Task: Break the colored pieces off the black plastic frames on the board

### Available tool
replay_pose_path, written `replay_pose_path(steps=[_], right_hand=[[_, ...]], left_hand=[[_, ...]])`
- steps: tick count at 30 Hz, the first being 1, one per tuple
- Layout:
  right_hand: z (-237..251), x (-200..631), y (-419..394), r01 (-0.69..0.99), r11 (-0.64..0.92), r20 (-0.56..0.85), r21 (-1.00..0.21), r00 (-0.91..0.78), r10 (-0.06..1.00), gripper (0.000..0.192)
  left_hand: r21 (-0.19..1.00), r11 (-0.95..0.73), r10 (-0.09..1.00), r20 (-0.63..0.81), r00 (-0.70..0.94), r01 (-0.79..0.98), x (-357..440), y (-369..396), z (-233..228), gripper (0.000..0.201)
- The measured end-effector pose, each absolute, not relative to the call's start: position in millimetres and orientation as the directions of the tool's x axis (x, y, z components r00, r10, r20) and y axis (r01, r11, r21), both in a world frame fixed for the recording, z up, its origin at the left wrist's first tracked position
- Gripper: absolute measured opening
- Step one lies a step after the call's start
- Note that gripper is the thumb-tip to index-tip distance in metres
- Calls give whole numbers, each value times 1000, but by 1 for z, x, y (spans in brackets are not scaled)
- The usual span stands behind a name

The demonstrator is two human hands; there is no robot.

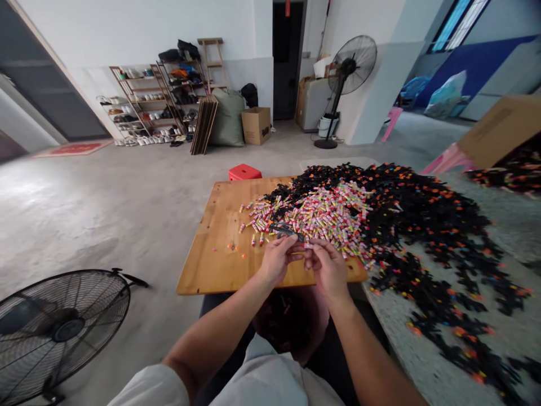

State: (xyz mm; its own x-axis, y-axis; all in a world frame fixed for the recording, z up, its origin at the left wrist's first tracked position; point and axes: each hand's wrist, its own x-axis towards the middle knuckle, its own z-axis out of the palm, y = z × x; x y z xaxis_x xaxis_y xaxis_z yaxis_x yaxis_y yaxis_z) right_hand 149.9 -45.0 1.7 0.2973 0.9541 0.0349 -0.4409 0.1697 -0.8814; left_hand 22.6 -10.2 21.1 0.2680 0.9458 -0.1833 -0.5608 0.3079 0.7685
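Observation:
My left hand (pixel 278 258) is closed around a thin black toy gun (pixel 284 229), which points up and to the left above the wooden table (pixel 215 254). Close beside it, the fingers of my right hand (pixel 327 264) pinch a small pink-and-white tube (pixel 309 246) at the near end of the toy. Fingers partly cover where the two pieces meet, so I cannot tell if they are joined. A heap of similar little tubes (pixel 329 214) with red and yellow ends lies just beyond my hands. Behind and to the right spreads a large pile of black toy guns (pixel 406 197) with orange tips.
Below the table edge, between my legs, stands a tub (pixel 319 316) with dark contents. A floor fan (pixel 67 327) is at the lower left, a red stool (pixel 244 172) behind the table. At right, a cardboard box (pixel 499 132) tilts over the stone surface (pixel 406 316).

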Motion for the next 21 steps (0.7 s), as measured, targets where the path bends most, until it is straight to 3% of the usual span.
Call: replay_pose_path(steps=[4, 10, 21], right_hand=[[-2, 150, -49, -237, 256, 165, -937, 344, 924, 24], [5, 153, -53, -103, 304, 247, -947, 369, 896, 23], [2, 154, -55, -96, 269, 227, -958, 316, 921, 22]], left_hand=[[767, 324, 943, -220, 248, -554, 23, -10, 20, 38], [766, 324, 944, -218, 249, -556, 25, -12, 19, 39], [795, 294, 953, -200, 228, -530, 27, -14, 20, 44]])
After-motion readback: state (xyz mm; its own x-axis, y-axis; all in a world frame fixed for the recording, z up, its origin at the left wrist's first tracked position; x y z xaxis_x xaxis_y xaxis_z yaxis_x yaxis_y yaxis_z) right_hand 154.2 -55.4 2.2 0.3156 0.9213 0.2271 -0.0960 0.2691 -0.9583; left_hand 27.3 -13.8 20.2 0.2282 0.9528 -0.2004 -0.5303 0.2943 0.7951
